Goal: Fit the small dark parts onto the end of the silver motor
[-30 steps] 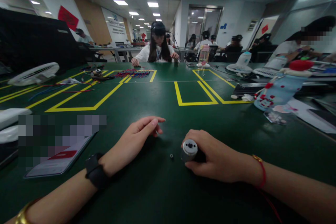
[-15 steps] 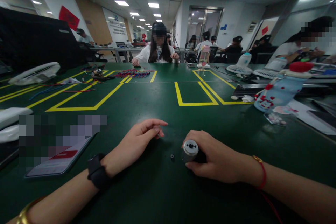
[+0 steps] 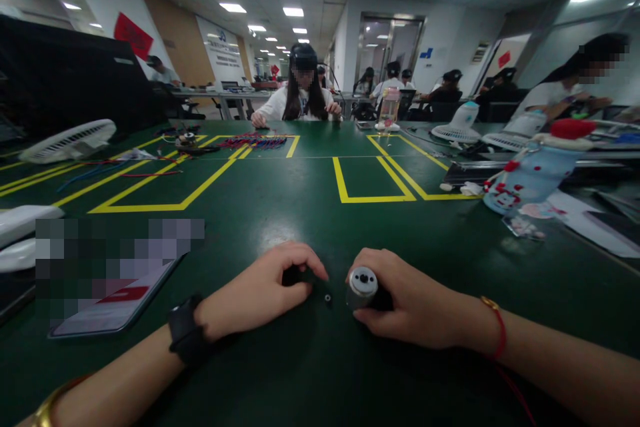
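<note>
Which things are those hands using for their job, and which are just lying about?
Seem part of the job:
- cylinder, in the right hand
- tiny metal piece, near the left hand's fingertips

Seem just lying about:
- phone
- blue bottle
- wires

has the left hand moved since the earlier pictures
Yes: judged against the right-hand U-shaped yellow tape outline, the bare left hand has shifted down and slightly rightward in view, nearer the small round grey metal piece.
</note>
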Demonstrator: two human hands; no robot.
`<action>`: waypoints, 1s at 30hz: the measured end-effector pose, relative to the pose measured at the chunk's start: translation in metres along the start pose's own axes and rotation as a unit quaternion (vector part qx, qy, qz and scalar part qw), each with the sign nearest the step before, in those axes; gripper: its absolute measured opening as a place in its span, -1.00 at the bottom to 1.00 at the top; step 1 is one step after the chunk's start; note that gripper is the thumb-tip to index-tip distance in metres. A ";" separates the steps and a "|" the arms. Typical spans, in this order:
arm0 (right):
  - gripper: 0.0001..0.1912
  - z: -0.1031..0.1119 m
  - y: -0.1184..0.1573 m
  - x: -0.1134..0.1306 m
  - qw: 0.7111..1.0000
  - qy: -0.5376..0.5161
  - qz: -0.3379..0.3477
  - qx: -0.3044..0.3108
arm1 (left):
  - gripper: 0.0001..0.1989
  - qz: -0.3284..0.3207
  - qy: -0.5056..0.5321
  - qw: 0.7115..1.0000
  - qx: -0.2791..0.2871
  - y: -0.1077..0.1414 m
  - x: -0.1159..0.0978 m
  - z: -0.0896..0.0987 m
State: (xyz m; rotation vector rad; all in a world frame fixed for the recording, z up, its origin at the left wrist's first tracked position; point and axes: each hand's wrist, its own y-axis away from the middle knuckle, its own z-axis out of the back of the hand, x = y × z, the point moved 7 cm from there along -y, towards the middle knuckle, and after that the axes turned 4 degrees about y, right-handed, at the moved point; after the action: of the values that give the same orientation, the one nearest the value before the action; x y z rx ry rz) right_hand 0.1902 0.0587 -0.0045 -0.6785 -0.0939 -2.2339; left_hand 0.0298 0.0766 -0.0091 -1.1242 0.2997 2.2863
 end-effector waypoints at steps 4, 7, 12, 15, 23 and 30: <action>-0.73 -0.001 0.000 -0.001 1.000 0.000 0.002 -0.004 | -0.80 -0.041 -0.049 0.998 0.024 0.003 -0.011 -0.004; -0.72 -0.001 0.001 -0.002 1.000 0.001 0.001 -0.003 | -0.80 -0.036 -0.064 0.997 0.025 0.003 -0.010 -0.007; -0.72 -0.001 0.002 -0.002 1.000 0.001 0.000 -0.004 | -0.92 -0.046 -0.069 0.997 0.012 0.002 -0.010 -0.010; -0.72 -0.001 0.000 -0.001 1.000 0.004 0.001 -0.004 | -0.92 -0.049 -0.023 0.999 -0.001 0.000 -0.012 -0.009; -0.73 -0.002 0.000 -0.001 1.000 0.010 -0.003 -0.005 | -0.86 -0.039 0.072 0.992 -0.093 -0.002 -0.022 0.001; -0.69 -0.008 -0.002 -0.004 0.999 0.038 -0.004 -0.001 | -0.80 -0.091 0.092 0.981 -0.143 -0.002 -0.043 -0.003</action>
State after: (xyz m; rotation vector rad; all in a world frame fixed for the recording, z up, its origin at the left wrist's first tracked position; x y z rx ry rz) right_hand 0.1876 0.0605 -0.0128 -0.5952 -0.0570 -2.2640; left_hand 0.0535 0.0601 0.0226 -1.4473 -0.0669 2.1112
